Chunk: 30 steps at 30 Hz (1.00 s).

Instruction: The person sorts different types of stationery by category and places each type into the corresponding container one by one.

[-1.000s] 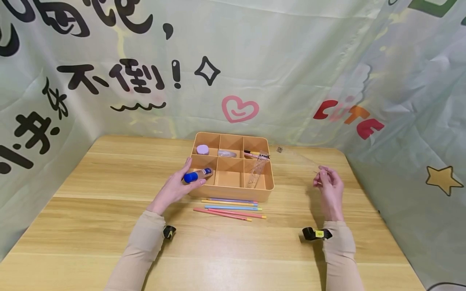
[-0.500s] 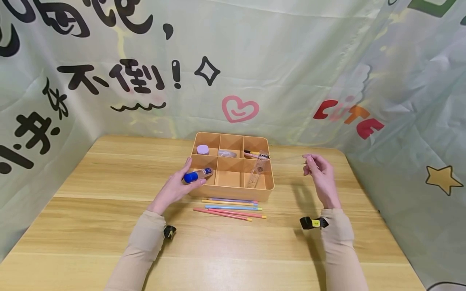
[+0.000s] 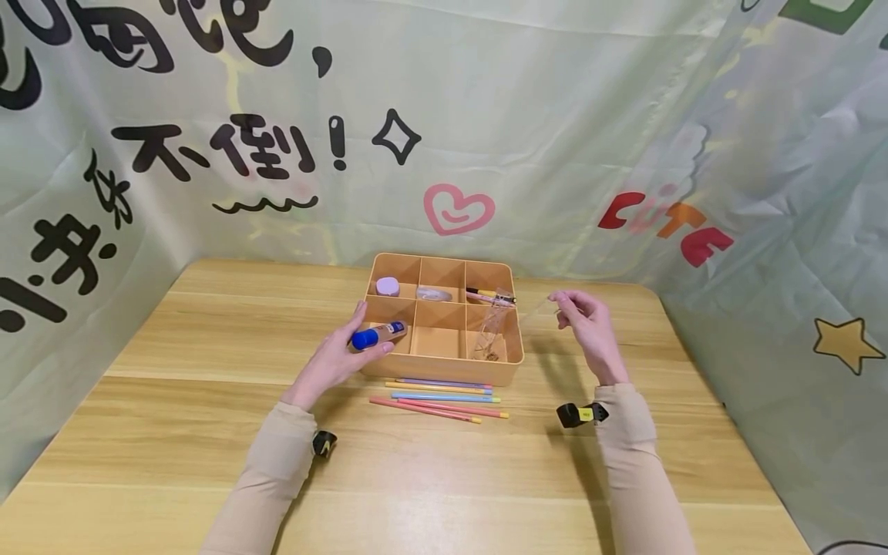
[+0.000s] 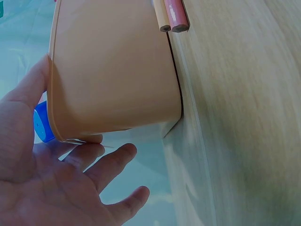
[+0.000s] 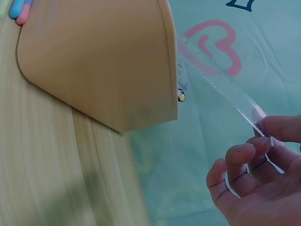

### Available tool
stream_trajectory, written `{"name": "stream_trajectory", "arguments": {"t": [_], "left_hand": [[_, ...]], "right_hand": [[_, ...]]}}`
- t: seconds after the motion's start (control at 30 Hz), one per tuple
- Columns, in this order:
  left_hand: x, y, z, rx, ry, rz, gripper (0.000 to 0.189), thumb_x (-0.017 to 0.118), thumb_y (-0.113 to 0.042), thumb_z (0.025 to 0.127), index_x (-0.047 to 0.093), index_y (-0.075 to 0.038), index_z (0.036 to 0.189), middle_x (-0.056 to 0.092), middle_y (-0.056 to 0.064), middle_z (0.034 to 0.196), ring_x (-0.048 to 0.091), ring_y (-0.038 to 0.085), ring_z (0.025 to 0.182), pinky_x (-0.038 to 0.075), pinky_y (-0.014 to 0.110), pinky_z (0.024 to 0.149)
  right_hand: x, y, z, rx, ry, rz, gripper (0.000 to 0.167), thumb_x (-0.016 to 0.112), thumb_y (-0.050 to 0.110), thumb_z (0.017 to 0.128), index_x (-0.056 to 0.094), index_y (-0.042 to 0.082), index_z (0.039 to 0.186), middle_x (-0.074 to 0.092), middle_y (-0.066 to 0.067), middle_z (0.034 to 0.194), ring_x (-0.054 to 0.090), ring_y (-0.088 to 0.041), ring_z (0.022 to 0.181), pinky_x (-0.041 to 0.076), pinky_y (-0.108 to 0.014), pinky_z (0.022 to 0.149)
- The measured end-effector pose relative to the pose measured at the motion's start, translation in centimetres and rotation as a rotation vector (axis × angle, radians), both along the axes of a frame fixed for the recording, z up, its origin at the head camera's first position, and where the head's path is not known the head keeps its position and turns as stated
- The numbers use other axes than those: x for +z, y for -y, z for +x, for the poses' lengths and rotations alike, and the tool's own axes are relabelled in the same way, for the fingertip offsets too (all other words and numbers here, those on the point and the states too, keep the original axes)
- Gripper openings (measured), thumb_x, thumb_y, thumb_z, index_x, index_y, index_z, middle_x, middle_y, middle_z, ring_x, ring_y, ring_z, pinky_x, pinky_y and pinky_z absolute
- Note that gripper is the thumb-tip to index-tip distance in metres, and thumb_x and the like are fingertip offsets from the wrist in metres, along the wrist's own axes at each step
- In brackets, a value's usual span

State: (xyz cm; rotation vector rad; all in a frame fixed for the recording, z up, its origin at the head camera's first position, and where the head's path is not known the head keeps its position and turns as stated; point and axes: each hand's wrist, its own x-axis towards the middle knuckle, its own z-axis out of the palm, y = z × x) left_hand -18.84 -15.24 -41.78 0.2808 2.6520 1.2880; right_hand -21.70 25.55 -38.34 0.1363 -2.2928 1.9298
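My right hand [image 3: 586, 324] pinches one end of a clear ruler [image 5: 221, 87] between thumb and fingers. The ruler slants down toward the right front compartment of an orange six-compartment organizer box [image 3: 444, 370]. In that compartment leans a clear plastic piece [image 3: 494, 317]. Around the box's left front corner rests my left hand [image 3: 333, 358], thumb at the front rim and other fingers spread along the side wall, as the left wrist view shows. Near that hand, a glue stick with a blue cap [image 3: 379, 334] lies in the left front compartment.
Several coloured pencils [image 3: 444, 398] lie on the wooden table [image 3: 430, 493] before the box. Back compartments hold a lilac round item [image 3: 387, 287], a pale oblong item [image 3: 433, 294] and pens [image 3: 486, 295]. A printed cloth [image 3: 555, 139] hangs behind the table.
My right hand has moved left and slightly farther back with the ruler, bringing its far end over the right front compartment. The left hand stays at the box corner.
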Motion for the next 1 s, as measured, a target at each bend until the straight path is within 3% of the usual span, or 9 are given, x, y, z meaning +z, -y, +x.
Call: {"name": "stream_trajectory", "arguments": {"t": [0.23,0.47,0.77,1.0], "left_hand": [[0.1,0.0,0.0,-0.001,0.000,0.007,0.099,0.065,-0.053,0.094,0.004,-0.017,0.163,0.008,0.014,0.170,0.022,0.049,0.151,0.024,0.064,0.121],[0.0,0.0,0.0,-0.002,-0.001,0.013,0.099,0.065,-0.053,0.094,0.004,-0.017,0.163,0.006,0.012,0.170,0.022,0.048,0.151,0.023,0.063,0.122],[-0.2,0.0,0.0,-0.002,-0.004,0.022,0.099,0.066,-0.053,0.094,0.005,-0.018,0.163,0.006,0.011,0.170,0.021,0.048,0.151,0.023,0.063,0.122],[-0.3,0.1,-0.1,0.003,0.004,0.008,0.099,0.065,-0.055,0.093,0.004,-0.020,0.163,0.009,0.014,0.170,0.024,0.049,0.150,0.025,0.064,0.121]], "right_hand": [[-0.2,0.7,-0.4,0.039,0.067,0.048,0.032,0.055,0.022,0.104,0.063,-0.008,0.115,0.063,0.015,0.089,0.052,-0.004,0.071,0.050,-0.018,0.068],[-0.6,1.6,-0.8,0.052,0.102,0.079,0.037,0.052,0.020,0.106,0.059,-0.014,0.120,0.059,0.013,0.082,0.051,-0.004,0.071,0.051,-0.022,0.069],[-0.9,2.1,-0.8,0.064,0.102,0.055,0.030,0.054,0.023,0.105,0.065,-0.002,0.117,0.060,0.012,0.084,0.051,-0.006,0.071,0.050,-0.021,0.067],[-1.3,2.1,-0.3,0.038,0.108,0.046,0.038,0.055,0.017,0.104,0.056,-0.005,0.135,0.059,0.008,0.079,0.057,-0.005,0.071,0.053,-0.019,0.070]]}}
